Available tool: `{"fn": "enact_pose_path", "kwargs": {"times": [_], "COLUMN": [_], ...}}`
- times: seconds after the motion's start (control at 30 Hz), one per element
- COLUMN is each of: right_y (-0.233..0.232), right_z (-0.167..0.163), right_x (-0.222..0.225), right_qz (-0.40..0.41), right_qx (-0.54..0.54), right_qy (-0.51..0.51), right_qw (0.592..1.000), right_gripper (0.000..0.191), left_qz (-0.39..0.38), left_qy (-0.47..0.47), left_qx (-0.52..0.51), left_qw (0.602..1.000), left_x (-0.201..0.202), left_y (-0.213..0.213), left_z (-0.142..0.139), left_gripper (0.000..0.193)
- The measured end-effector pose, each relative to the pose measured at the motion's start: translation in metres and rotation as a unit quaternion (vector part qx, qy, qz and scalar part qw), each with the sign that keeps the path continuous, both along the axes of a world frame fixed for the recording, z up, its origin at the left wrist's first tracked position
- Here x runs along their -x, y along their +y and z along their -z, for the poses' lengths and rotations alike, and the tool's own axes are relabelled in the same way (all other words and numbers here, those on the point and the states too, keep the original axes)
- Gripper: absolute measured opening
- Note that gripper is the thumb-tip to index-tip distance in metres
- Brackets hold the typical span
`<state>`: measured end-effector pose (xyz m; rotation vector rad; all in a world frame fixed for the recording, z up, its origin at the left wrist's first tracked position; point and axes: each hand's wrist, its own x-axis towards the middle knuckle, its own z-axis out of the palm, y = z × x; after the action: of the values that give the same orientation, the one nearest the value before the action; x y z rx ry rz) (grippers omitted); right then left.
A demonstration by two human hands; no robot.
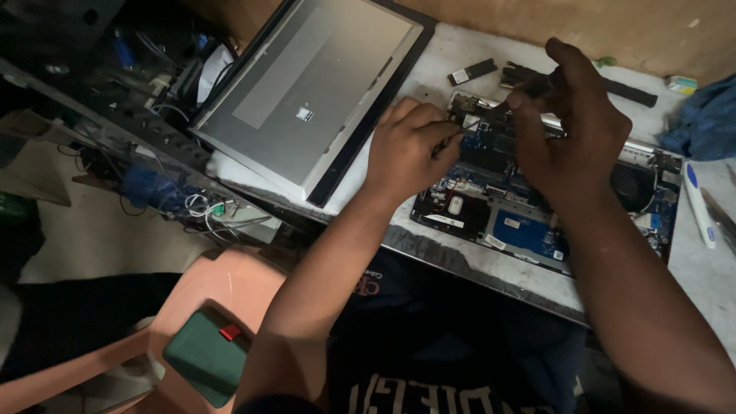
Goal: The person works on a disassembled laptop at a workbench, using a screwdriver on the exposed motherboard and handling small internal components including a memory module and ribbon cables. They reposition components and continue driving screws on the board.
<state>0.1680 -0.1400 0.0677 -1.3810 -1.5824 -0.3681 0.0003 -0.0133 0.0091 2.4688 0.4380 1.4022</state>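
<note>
An opened laptop base [529, 222] lies on the white table [452, 261], its blue circuit board and fan exposed. My left hand [406, 149] rests curled on the board's upper left part, fingertips pinching something small I cannot make out. Just to its right, my right hand [571, 123] hovers over the board's top edge, gripping a thin dark tool whose tip points down toward the left hand's fingertips.
A grey laptop lid panel [307, 92] leans at the table's left. A small memory stick [471, 72] and a black bar [629, 92] lie at the back. A white-blue tool [699, 203] and a blue cloth [709, 119] sit right. A tangle of wires [176, 195] and a pink plastic chair [215, 314] are at left.
</note>
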Motion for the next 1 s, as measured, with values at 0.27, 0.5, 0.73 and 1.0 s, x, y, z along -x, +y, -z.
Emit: {"fn": "enact_pose_path", "kwargs": {"times": [0.27, 0.5, 0.73, 1.0], "right_y": [-0.0015, -0.0018, 0.0004, -0.0006], "right_z": [-0.0001, 0.0016, 0.0064, 0.0051], "right_x": [-0.0014, -0.0020, -0.0076, -0.0059], "right_qz": [-0.005, 0.001, -0.005, 0.027], "right_qx": [0.007, 0.012, 0.016, 0.029], "right_qy": [0.012, 0.015, 0.013, -0.039], "right_qw": [1.000, 1.000, 1.000, 0.998], "right_gripper": [0.042, 0.042, 0.044, 0.045], "left_qz": [0.002, -0.018, -0.038, -0.038], "left_qy": [-0.003, -0.026, -0.004, 0.052], "left_qx": [0.000, 0.021, 0.050, 0.043], "left_qw": [1.000, 0.999, 0.998, 0.997], "left_x": [-0.0001, 0.0020, 0.0054, 0.0062], "left_y": [-0.0004, -0.0019, 0.0036, 0.0026], "left_z": [0.0000, -0.0013, 0.0002, 0.0028], "left_gripper": [0.011, 0.010, 0.018, 0.023]}}
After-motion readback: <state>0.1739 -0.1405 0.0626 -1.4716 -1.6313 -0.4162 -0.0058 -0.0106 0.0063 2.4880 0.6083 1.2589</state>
